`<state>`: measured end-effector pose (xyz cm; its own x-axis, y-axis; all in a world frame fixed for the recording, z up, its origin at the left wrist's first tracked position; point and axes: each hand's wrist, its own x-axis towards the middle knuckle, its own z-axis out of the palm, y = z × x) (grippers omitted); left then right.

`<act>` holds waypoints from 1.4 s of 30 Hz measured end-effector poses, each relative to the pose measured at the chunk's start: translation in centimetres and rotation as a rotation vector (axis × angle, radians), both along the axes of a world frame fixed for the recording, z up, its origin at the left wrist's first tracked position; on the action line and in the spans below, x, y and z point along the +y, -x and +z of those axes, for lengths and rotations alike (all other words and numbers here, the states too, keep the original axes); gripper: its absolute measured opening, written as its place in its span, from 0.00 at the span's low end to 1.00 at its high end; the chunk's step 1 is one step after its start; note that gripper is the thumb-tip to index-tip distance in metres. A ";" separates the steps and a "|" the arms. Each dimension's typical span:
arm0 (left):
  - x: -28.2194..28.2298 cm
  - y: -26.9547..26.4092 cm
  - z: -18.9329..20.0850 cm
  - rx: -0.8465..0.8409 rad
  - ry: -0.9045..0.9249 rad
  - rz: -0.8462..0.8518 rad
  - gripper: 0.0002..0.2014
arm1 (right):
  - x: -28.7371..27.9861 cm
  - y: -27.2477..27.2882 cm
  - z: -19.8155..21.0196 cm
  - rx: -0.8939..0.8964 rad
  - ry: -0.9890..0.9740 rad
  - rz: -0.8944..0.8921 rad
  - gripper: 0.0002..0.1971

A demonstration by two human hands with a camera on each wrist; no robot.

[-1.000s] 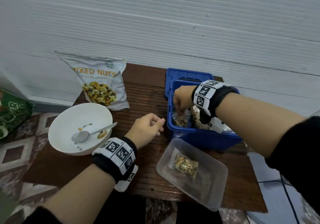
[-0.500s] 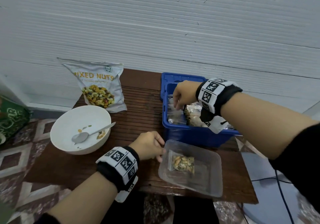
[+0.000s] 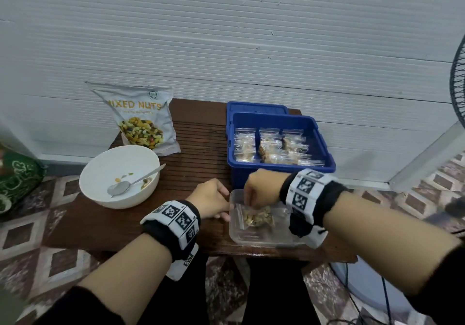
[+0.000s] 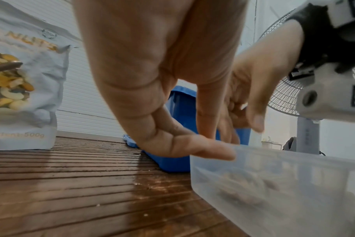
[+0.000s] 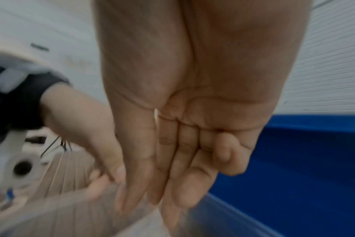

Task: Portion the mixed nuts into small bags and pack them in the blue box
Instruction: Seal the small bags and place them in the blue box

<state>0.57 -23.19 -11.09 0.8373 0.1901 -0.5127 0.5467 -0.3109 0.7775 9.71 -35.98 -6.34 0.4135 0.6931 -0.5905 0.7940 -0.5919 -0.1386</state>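
Landmark: blue box [image 3: 280, 173], standing at the far right part of the wooden worktop [image 3: 198, 148], lid off; a blue lid [image 3: 256, 107] lies flat just behind it.
Blue box contents: rows of small sealed clear bags of nuts [image 3: 274, 148], packed upright between dividers.
Clear tray [image 3: 264, 236]: on the worktop directly in front of the blue box, touching or almost touching its front wall; cannot tell which.
Loose small bag [image 3: 256, 215]: one filled bag lying inside the clear tray, zip edge toward the left.
Right hand [image 3: 261, 190]: over the clear tray, just in front of the blue box, fingers extended downward and reaching to the loose small bag. The wrist view shows the fingers straight and together, little finger bent; whether they have pinched the bag cannot be told.
Left hand [image 3: 210, 199]: at the left rim of the clear tray, in front of the blue box and to its left. Fingers relaxed and extended, one fingertip resting on the tray rim; grasping nothing.
Mixed nuts pouch [image 3: 141, 121]: upright against the wall, left of the blue box.
White bowl [image 3: 118, 176]: left of the blue box, in front of the pouch; holds a metal spoon [image 3: 133, 182] and a few remaining nuts.
Fan [image 3: 458, 83]: right of the blue box, off the worktop, partly in view.
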 end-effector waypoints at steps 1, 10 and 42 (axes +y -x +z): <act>0.0 0.0 0.0 0.002 0.001 0.008 0.14 | 0.0 0.3 -0.9 -0.043 0.037 0.015 0.12; 0.1 0.1 -0.3 -0.001 0.014 0.032 0.14 | -0.1 1.5 -2.8 -0.187 0.133 0.035 0.20; 0.2 -1.4 5.1 -0.359 -0.417 -0.355 0.03 | -4.0 -1.0 1.7 0.091 -0.627 -0.374 0.02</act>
<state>1.92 -23.02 -5.98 0.9911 -0.0066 -0.1329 0.0846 -0.7393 0.6681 10.76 -40.02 -4.59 0.6568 0.7341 -0.1724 0.5240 -0.6088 -0.5956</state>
